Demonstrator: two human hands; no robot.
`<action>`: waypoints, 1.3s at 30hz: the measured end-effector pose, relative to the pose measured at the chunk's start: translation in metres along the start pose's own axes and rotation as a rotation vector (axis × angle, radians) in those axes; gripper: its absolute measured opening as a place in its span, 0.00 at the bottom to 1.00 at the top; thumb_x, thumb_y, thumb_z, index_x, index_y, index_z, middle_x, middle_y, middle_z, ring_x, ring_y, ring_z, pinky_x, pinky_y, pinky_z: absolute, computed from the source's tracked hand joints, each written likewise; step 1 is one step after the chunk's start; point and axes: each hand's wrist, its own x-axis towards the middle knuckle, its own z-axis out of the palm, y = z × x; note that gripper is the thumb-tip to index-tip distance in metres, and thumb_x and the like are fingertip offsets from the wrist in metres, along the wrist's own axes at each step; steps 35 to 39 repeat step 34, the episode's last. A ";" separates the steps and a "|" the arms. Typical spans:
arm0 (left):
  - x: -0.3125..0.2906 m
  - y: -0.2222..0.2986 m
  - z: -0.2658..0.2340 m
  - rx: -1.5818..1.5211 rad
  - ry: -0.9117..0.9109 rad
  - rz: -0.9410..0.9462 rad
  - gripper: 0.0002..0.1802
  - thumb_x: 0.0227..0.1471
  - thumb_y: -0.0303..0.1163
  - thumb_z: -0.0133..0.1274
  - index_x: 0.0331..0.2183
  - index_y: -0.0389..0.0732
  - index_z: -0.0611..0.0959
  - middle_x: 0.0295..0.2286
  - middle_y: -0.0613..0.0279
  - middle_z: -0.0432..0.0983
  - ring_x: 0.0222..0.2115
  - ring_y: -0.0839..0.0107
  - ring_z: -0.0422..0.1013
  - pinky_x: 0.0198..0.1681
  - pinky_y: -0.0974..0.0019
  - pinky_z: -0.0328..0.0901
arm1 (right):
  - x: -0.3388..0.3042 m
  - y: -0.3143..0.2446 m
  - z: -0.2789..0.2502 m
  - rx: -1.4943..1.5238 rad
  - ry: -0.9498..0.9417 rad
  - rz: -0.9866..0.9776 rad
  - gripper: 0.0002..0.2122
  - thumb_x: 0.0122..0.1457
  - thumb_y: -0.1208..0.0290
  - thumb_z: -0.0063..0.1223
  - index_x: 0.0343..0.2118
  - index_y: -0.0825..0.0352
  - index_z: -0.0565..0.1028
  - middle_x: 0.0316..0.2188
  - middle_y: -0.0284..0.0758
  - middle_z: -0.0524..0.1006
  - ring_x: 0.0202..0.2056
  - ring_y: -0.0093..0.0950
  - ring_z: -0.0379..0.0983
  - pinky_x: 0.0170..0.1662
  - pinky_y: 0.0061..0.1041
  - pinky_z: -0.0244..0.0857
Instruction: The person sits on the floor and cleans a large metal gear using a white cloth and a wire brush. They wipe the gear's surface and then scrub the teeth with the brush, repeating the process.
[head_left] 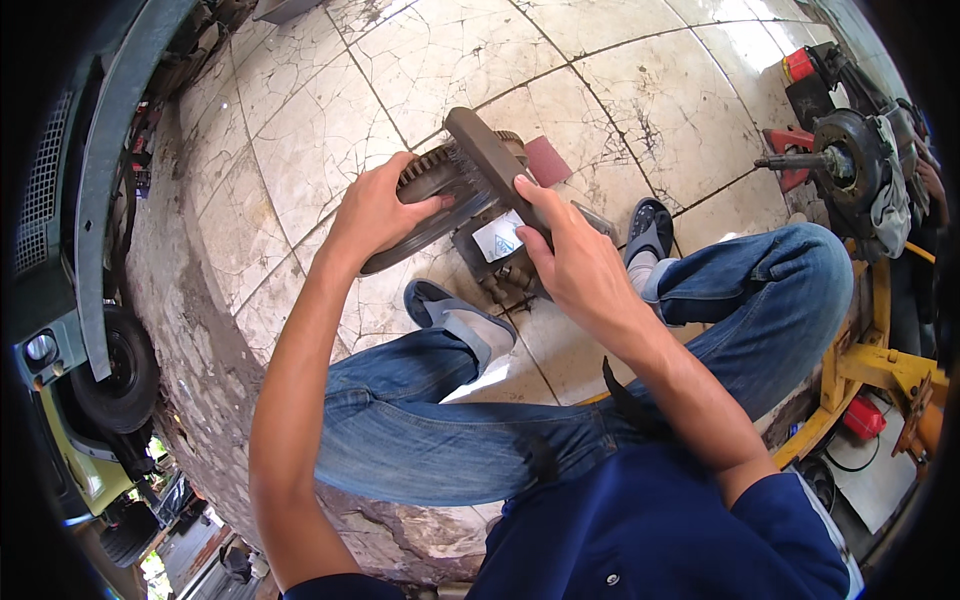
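Note:
My left hand [375,212] is closed on the rim of a round, dark metal part [415,235] with a ribbed edge, which looks like a brake disc. It is held tilted above the tiled floor between my feet. My right hand [580,255] grips a long brown-backed brush [478,145]. The brush's dark bristles face the metal part and seem to touch it. Beneath my right hand sits a dark piece with a white label [497,237], beside some bolted metal fittings [515,278]. My hand hides part of these.
A reddish square sheet [547,160] lies on the cracked tiles beyond the brush. To the right stand a hub assembly with a shaft [835,160] and a yellow metal frame [865,365]. A vehicle with a black tyre [118,370] is at the left. Someone's hand shows at the far right edge.

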 end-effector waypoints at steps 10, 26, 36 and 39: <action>-0.007 -0.006 0.002 -0.030 -0.016 -0.041 0.39 0.44 0.52 0.71 0.52 0.38 0.80 0.38 0.44 0.84 0.41 0.50 0.81 0.45 0.54 0.72 | 0.049 -0.002 0.008 -0.052 -0.006 -0.083 0.21 0.69 0.63 0.50 0.63 0.56 0.65 0.35 0.51 0.77 0.33 0.53 0.77 0.37 0.49 0.72; -0.008 -0.002 0.001 -0.034 0.036 -0.017 0.35 0.45 0.54 0.70 0.46 0.37 0.81 0.37 0.45 0.83 0.41 0.48 0.79 0.45 0.52 0.72 | 0.018 0.000 -0.003 -0.073 -0.038 -0.062 0.23 0.69 0.63 0.50 0.66 0.52 0.63 0.39 0.51 0.76 0.34 0.55 0.78 0.37 0.52 0.72; -0.009 0.008 0.001 -0.014 -0.014 0.036 0.34 0.44 0.53 0.72 0.45 0.39 0.81 0.38 0.45 0.82 0.42 0.50 0.79 0.46 0.53 0.71 | 0.068 -0.004 0.019 -0.213 -0.066 -0.063 0.25 0.69 0.60 0.50 0.67 0.54 0.60 0.41 0.50 0.77 0.33 0.55 0.79 0.36 0.49 0.76; -0.009 0.008 0.001 -0.014 -0.014 0.036 0.34 0.44 0.53 0.72 0.45 0.39 0.81 0.38 0.45 0.82 0.42 0.50 0.79 0.46 0.53 0.71 | 0.068 -0.004 0.019 -0.213 -0.066 -0.063 0.25 0.69 0.60 0.50 0.67 0.54 0.60 0.41 0.50 0.77 0.33 0.55 0.79 0.36 0.49 0.76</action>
